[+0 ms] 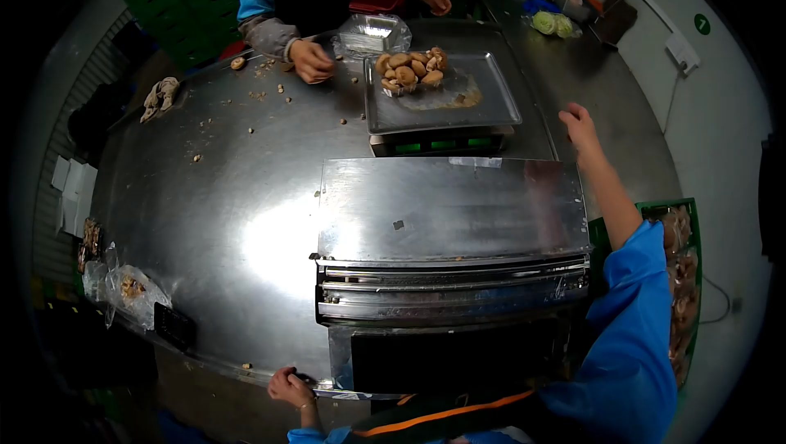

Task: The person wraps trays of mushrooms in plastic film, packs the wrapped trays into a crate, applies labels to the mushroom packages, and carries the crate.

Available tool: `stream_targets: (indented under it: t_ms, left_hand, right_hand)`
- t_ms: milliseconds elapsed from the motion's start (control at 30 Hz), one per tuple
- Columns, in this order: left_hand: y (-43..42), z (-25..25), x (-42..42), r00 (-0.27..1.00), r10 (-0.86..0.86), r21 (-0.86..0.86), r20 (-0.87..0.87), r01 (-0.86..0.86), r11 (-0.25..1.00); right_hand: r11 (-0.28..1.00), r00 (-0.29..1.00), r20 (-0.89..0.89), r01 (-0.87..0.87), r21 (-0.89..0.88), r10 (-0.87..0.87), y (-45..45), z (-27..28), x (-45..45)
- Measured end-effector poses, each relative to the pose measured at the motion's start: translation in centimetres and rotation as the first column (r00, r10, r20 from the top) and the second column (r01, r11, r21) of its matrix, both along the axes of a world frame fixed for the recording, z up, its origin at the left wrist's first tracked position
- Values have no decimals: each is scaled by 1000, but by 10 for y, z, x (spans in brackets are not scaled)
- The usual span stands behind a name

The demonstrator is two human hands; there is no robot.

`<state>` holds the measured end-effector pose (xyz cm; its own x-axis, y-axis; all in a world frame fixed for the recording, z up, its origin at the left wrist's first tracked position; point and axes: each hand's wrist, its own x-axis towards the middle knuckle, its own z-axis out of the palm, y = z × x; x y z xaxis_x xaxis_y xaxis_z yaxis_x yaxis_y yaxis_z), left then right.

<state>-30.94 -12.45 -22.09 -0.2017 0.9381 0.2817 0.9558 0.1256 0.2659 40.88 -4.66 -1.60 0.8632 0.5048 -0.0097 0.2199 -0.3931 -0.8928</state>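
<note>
My right hand (580, 126) is raised right of the scale, its fingers loosely bent and apart with nothing seen in them. My left hand (288, 388) rests at the table's front edge, fingers partly spread, apparently holding nothing. Between my arms stands a metal wrapping machine (454, 206) with rollers (450, 288) on its near side. Behind it, a metal tray (499, 104) sits on a scale (438, 146) with green displays. A pile of brown mushrooms (409, 70) lies on that tray, seemingly in a small clear-edged pack.
Opposite me, a co-worker's hand (311, 61) hovers near a stack of clear trays (372, 36). Mushroom stem bits (280, 89) dot the steel table (205, 206). A plastic bag (135, 292) and black tray (175, 326) lie left. A green crate (694, 280) with packs stands right.
</note>
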Motion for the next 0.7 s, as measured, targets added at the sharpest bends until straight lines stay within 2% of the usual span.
stream_targets:
  t_ms: [167, 200, 267, 400, 500, 600, 700]
  left_hand:
    - [1, 6, 4, 1000, 22, -46, 1, -22, 999]
    - [0, 1, 0, 999, 16, -24, -46, -17, 1000]
    - [1, 1, -2, 1000, 14, -70, -14, -15, 997]
    - [-3, -9, -11, 996, 31, -111, -79, -39, 993]
    - [-2, -9, -14, 997, 15, -128, -81, -25, 991]
    - [-4, -9, -17, 996, 6, -139, -91, -19, 990]
    - [-3, -14, -20, 994, 7, -106, -110, -19, 994]
  right_hand:
    - [995, 987, -151, 67, 75, -55, 23, 23, -4]
    - [997, 989, -140, 50, 64, -41, 29, 24, -6]
    - [999, 993, -119, 15, 46, -9, 46, 21, -7]
    - [999, 968, -248, -22, 35, 30, 96, -7, -2]
    - [993, 960, -256, -114, 4, 112, 136, -18, -10]
    - [964, 961, -201, -223, -143, 192, 182, -39, -9]
    - [974, 893, -424, -209, -87, 154, 220, -64, -21]
